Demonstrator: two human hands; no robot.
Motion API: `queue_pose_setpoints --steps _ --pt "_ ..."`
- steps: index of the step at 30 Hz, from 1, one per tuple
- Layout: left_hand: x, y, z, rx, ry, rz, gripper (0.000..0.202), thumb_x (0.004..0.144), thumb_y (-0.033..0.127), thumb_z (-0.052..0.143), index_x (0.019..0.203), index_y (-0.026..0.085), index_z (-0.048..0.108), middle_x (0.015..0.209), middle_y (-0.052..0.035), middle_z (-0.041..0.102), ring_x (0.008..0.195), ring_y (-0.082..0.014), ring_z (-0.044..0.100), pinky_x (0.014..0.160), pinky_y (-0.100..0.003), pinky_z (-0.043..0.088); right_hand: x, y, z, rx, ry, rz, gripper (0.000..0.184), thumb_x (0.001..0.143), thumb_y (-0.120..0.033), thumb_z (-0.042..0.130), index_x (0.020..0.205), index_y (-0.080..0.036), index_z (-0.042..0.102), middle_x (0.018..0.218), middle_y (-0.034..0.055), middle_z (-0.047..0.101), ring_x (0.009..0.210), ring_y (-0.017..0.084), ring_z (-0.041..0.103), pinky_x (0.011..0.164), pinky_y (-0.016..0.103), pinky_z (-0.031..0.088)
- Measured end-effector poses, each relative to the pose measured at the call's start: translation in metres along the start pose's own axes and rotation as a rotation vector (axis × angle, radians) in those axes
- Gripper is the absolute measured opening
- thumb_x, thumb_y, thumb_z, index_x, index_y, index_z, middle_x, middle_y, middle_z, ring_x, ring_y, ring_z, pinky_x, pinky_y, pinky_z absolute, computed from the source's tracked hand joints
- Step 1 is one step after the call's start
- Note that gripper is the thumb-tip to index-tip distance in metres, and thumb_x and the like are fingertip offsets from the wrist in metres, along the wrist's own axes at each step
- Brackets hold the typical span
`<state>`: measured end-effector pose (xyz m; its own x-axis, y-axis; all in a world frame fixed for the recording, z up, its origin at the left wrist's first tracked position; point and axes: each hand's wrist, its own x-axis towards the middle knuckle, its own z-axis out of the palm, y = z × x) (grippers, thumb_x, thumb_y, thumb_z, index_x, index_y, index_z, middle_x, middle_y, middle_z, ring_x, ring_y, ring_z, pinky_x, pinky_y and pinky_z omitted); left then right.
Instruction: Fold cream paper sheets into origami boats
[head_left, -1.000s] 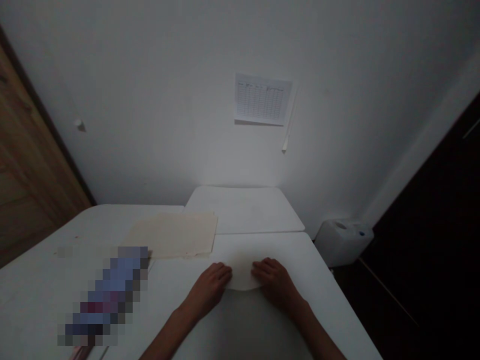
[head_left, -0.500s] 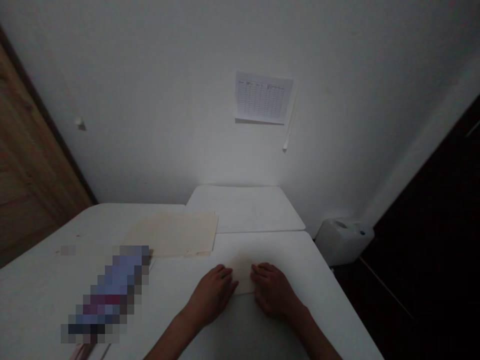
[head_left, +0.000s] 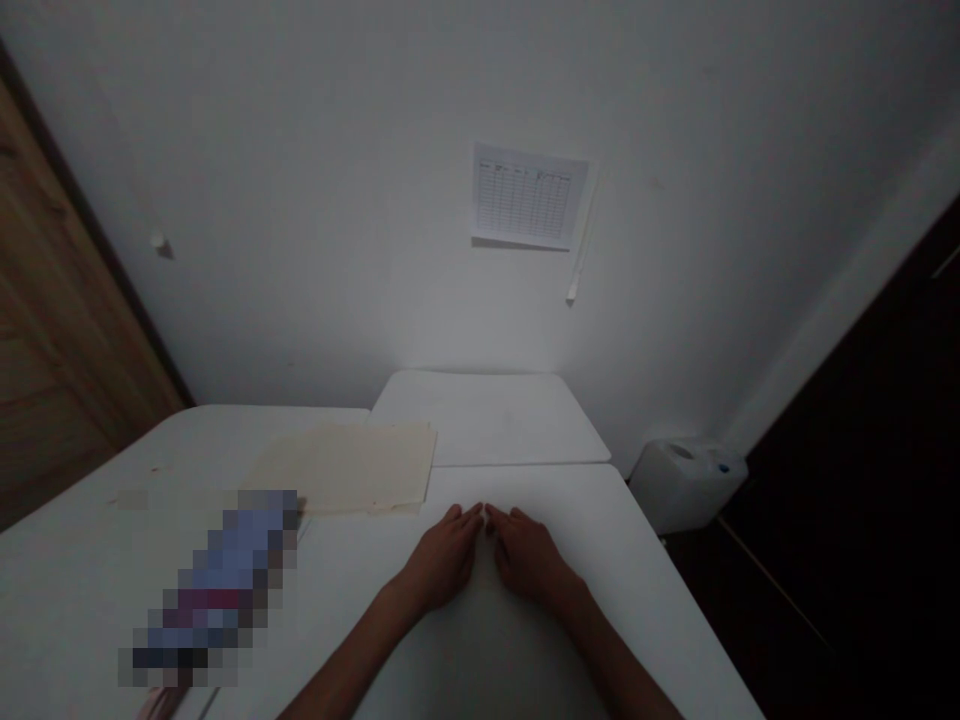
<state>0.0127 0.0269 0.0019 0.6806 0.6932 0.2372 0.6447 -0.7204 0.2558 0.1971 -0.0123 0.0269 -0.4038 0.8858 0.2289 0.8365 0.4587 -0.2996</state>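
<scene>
My left hand (head_left: pixel 448 553) and my right hand (head_left: pixel 526 557) rest close together over the white table (head_left: pixel 495 660). Their fingertips nearly meet, with a narrow gap between them. Both sets of fingers are curled and pressed together; whatever they pinch, if anything, is hidden under them. No cream paper shows between the hands. To their left, flat on the table, lies a stack of cream paper sheets (head_left: pixel 360 465), its edges slightly uneven.
Left of my hands is a blurred-out blue, pixelated object (head_left: pixel 232 565). A white board (head_left: pixel 491 415) adjoins the table's far edge against the wall. Above hangs a printed sheet (head_left: pixel 529 198). Beyond the right edge stands a white plastic jerrycan (head_left: pixel 686 485).
The small cream paper between my hands has gone from sight. Both hands have moved slightly away from me and closer together, their fingertips now almost touching.
</scene>
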Motion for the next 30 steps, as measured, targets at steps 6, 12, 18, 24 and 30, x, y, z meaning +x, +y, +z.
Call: queue_pose_setpoints --steps 6,12,18,24,30 --pt "0.005 0.003 -0.002 0.001 -0.012 -0.040 0.049 0.086 0.010 0.042 0.134 0.018 0.041 0.141 -0.0079 0.047 0.120 -0.0233 0.047 0.100 -0.037 0.042 0.005 -0.006 -0.003 -0.032 -0.040 0.026 0.065 0.078 -0.010 0.047 0.141 -0.015 0.034 0.131 0.0102 0.055 0.108 0.022 0.054 0.091 0.031 0.042" --pt "0.005 0.007 -0.004 0.041 -0.067 -0.086 0.043 0.083 0.009 0.043 0.124 0.014 0.051 0.143 -0.0122 0.044 0.123 -0.0272 0.044 0.100 -0.040 0.042 -0.019 0.000 -0.005 -0.106 -0.054 0.059 0.052 0.087 -0.010 0.040 0.139 -0.014 0.041 0.119 0.0098 0.062 0.103 0.023 0.053 0.088 0.030 0.043" --pt "-0.005 0.008 -0.008 0.009 -0.027 -0.072 0.043 0.086 0.029 0.052 0.127 0.014 0.052 0.144 -0.0123 0.043 0.123 -0.0303 0.042 0.103 -0.043 0.039 -0.052 0.011 -0.010 -0.112 -0.001 0.118 0.045 0.091 -0.014 0.041 0.136 -0.016 0.046 0.111 0.0092 0.065 0.098 0.023 0.053 0.085 0.030 0.044" --pt "-0.027 0.014 -0.024 -0.033 -0.073 0.000 0.059 0.074 0.049 0.069 0.125 0.025 0.055 0.143 -0.0072 0.045 0.124 -0.0338 0.040 0.103 -0.050 0.036 -0.053 0.012 -0.009 -0.102 0.028 0.118 0.044 0.090 -0.015 0.044 0.134 -0.015 0.048 0.108 0.0095 0.066 0.095 0.022 0.054 0.082 0.030 0.045" --pt "-0.027 0.017 -0.022 0.019 -0.030 -0.016 0.045 0.080 0.044 0.065 0.121 0.025 0.058 0.139 -0.0071 0.050 0.120 -0.0329 0.044 0.099 -0.051 0.039 -0.055 0.011 -0.015 -0.028 0.028 0.082 0.042 0.085 -0.026 0.055 0.127 -0.020 0.053 0.123 0.0063 0.061 0.104 0.024 0.053 0.092 0.036 0.044"
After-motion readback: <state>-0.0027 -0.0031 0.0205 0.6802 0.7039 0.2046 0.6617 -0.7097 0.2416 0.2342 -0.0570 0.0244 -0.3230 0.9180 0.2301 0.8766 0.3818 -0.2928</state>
